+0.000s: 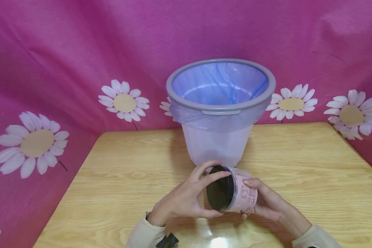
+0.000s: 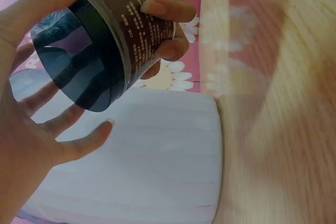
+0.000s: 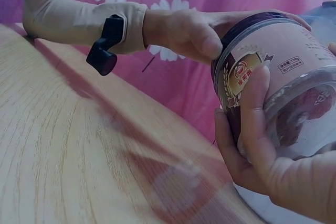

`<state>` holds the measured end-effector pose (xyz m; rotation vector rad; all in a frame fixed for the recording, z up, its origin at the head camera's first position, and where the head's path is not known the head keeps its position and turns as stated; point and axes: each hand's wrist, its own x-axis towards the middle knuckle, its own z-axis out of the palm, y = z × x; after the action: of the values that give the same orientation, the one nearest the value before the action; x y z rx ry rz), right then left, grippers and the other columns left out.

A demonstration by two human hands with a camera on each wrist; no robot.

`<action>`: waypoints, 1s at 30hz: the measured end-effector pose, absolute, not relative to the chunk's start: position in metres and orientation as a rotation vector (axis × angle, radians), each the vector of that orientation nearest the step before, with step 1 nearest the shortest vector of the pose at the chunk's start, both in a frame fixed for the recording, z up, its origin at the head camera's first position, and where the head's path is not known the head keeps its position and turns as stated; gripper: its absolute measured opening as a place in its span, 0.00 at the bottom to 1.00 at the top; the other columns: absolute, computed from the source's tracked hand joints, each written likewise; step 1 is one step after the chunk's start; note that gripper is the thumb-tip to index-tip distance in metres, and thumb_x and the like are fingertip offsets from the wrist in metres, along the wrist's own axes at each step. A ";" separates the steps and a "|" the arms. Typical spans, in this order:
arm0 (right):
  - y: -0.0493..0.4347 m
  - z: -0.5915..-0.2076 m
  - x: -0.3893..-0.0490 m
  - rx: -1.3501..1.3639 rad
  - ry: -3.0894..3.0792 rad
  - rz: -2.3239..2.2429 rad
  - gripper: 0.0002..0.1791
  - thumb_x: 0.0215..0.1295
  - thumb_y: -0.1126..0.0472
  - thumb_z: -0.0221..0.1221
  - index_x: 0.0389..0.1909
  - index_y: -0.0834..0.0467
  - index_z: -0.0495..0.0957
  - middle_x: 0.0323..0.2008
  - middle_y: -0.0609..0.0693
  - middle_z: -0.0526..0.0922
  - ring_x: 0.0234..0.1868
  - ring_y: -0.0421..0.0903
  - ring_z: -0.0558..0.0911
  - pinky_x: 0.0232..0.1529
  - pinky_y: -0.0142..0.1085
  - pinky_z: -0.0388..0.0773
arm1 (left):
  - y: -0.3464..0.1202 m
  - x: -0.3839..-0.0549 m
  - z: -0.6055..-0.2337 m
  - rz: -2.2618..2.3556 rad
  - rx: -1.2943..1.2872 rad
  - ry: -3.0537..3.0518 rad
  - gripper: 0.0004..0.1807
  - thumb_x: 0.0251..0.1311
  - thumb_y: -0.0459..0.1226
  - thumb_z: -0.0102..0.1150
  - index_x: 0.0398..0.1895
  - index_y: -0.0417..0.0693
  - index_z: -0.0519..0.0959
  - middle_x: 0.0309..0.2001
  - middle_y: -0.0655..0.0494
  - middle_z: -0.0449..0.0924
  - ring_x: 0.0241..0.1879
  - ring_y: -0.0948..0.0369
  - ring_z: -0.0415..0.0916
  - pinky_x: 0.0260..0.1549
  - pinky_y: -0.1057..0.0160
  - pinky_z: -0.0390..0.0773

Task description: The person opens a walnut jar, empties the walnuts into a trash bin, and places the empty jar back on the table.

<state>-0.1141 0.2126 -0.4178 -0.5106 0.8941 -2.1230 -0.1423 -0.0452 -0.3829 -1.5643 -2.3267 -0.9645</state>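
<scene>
A clear plastic jar point(image 1: 246, 194) with a pink and brown label lies tilted on its side above the table, its black lid point(image 1: 218, 193) facing left. My right hand point(image 1: 269, 201) grips the jar's body, thumb on the label and fingers wrapped round the other side. Around the lid's rim, my left hand point(image 1: 186, 196) holds with thumb and spread fingers on opposite edges; its palm stays apart from the lid's flat top. Through the clear end, dark reddish contents point(image 3: 304, 114) show in the right wrist view.
Behind the jar stands a white bin point(image 1: 217, 144) with a grey rim and a bluish plastic liner point(image 1: 204, 81). Beneath is a wood-grain table point(image 1: 117, 179). A pink curtain point(image 1: 161, 34) with white daisies hangs at the back and sides.
</scene>
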 end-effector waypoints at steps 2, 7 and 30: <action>0.212 -0.417 -0.115 -0.525 0.895 -2.120 0.18 0.75 0.55 0.38 0.60 0.49 0.66 0.48 0.56 0.80 0.46 0.49 0.81 0.40 0.37 0.81 | -0.046 -0.143 -0.383 -0.957 -1.583 -2.308 0.51 0.40 0.49 0.77 0.69 0.61 0.60 0.70 0.51 0.53 0.67 0.57 0.57 0.59 0.56 0.72; 0.212 -0.418 -0.114 -0.522 0.879 -2.115 0.18 0.75 0.55 0.37 0.60 0.48 0.66 0.48 0.56 0.80 0.46 0.49 0.81 0.40 0.36 0.81 | -0.045 -0.144 -0.383 -0.972 -1.595 -2.284 0.49 0.40 0.49 0.77 0.68 0.59 0.61 0.69 0.52 0.55 0.66 0.58 0.58 0.60 0.57 0.70; 0.206 -0.424 -0.112 -0.504 0.947 -2.101 0.18 0.75 0.52 0.35 0.58 0.49 0.67 0.47 0.53 0.81 0.44 0.47 0.81 0.38 0.34 0.81 | -0.044 -0.142 -0.386 -0.943 -1.567 -2.341 0.54 0.39 0.53 0.77 0.72 0.61 0.58 0.69 0.54 0.56 0.67 0.59 0.56 0.61 0.59 0.69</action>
<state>-0.1122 0.2063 -0.4239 -0.5040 0.9473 -2.1010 -0.1418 -0.0439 -0.3863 -1.5669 -2.3408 -0.9431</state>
